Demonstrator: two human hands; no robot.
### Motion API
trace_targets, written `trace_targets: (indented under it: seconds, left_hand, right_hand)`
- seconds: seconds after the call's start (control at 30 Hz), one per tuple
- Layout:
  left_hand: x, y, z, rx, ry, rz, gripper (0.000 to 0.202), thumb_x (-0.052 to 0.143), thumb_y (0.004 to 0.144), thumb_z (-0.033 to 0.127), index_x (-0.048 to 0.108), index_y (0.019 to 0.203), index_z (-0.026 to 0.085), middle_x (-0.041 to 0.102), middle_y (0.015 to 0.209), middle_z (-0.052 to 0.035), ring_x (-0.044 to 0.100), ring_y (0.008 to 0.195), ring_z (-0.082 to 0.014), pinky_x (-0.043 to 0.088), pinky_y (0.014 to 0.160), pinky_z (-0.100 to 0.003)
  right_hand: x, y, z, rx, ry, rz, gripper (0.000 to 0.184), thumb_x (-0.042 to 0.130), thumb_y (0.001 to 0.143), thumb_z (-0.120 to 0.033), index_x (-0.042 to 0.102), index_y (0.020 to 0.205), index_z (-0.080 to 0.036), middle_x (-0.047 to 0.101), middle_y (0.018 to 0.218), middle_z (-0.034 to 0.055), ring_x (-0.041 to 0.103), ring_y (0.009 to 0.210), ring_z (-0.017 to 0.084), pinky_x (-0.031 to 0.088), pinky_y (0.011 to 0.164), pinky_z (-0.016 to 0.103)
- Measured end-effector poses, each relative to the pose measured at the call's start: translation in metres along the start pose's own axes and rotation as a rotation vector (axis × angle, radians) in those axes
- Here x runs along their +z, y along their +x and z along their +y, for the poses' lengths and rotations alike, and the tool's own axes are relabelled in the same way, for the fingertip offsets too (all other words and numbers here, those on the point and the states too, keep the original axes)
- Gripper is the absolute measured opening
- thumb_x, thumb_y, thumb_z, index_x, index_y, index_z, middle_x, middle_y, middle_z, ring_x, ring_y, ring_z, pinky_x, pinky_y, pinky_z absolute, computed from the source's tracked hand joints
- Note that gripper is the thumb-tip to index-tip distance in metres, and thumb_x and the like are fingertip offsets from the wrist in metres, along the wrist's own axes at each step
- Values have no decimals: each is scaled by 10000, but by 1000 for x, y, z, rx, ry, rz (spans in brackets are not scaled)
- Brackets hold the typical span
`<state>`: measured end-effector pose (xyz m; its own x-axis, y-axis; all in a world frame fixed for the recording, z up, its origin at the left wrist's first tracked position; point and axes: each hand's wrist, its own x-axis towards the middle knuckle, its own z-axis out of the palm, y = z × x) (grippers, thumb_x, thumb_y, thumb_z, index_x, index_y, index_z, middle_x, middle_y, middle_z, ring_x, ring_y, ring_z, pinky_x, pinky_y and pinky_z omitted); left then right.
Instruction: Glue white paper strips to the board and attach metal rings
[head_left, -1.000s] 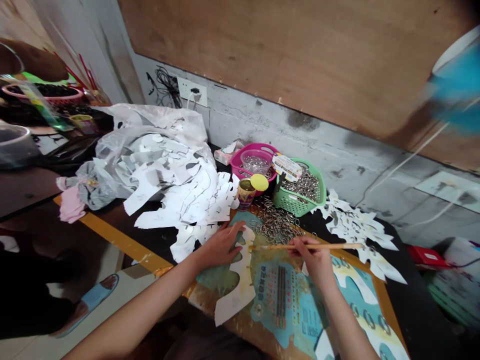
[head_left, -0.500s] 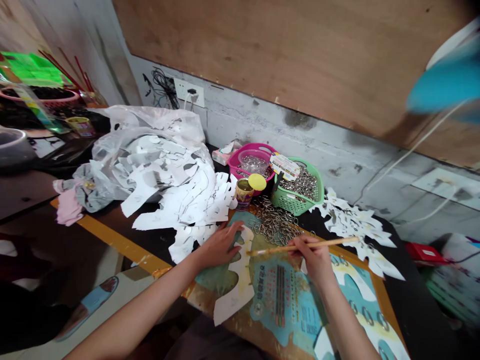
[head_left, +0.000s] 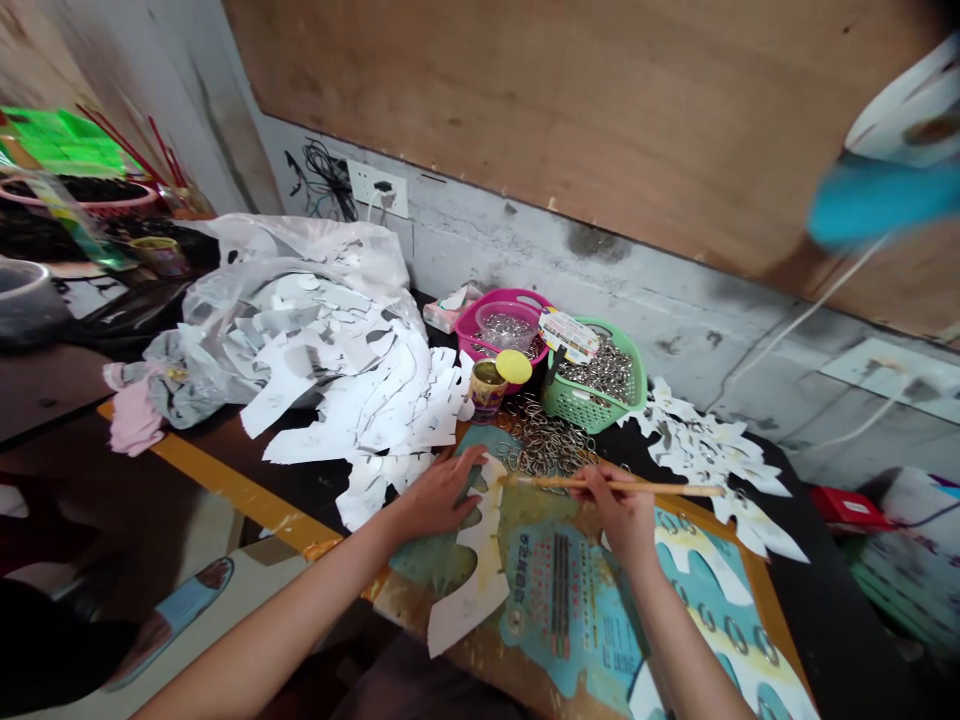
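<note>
My right hand point(head_left: 616, 505) grips a thin wooden brush point(head_left: 660, 487) near its middle. The brush's tip reaches the right edge of a white cut-out paper strip point(head_left: 484, 560), which has scalloped notches and yellowish smears. Fingers spread, my left hand point(head_left: 442, 490) lies flat against the strip's upper left side. Beneath the strip is a stained blue printed sheet point(head_left: 559, 580). Beyond my hands, a heap of metal rings point(head_left: 551, 440) is spread out, with a small open tin point(head_left: 488, 385) of yellowish stuff beside it.
A pink basket point(head_left: 469, 325) and a green basket point(head_left: 637, 385) stand against the wall, the green one full of metal rings. White paper cut-outs point(head_left: 360, 390) spill from a plastic bag at left. More cut-outs point(head_left: 709, 450), some bearing rings, lie at right.
The brush tip has moved up along the strip's right edge, and the brush now lies nearly level. My left hand has stayed in place on the paper.
</note>
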<state>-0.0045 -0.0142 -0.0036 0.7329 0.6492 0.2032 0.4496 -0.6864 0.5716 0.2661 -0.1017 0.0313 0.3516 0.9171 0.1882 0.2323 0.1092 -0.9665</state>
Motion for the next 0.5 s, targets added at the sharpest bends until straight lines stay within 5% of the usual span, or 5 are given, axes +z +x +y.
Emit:
trace_targets:
  seconds: [0.3, 0.5]
  left_hand:
    - [-2, 0, 1, 31, 9, 19, 619, 569, 874, 194, 247, 1403, 221, 611, 1308, -127, 575, 1238, -280, 414, 1077, -450]
    - [-1, 2, -2, 59, 18, 45, 610, 569, 886, 218, 263, 1414, 200, 613, 1286, -138, 582, 1230, -284, 421, 1077, -477]
  right_hand:
    - [4, -4, 2, -73, -71, 53, 337, 666, 866, -483, 718, 754, -170, 688, 684, 46, 643, 608, 181, 547, 569, 282]
    - [-12, -17, -25, -286, -148, 302, 260, 658, 890, -391, 727, 776, -167, 697, 764, 51, 649, 653, 178, 541, 608, 297]
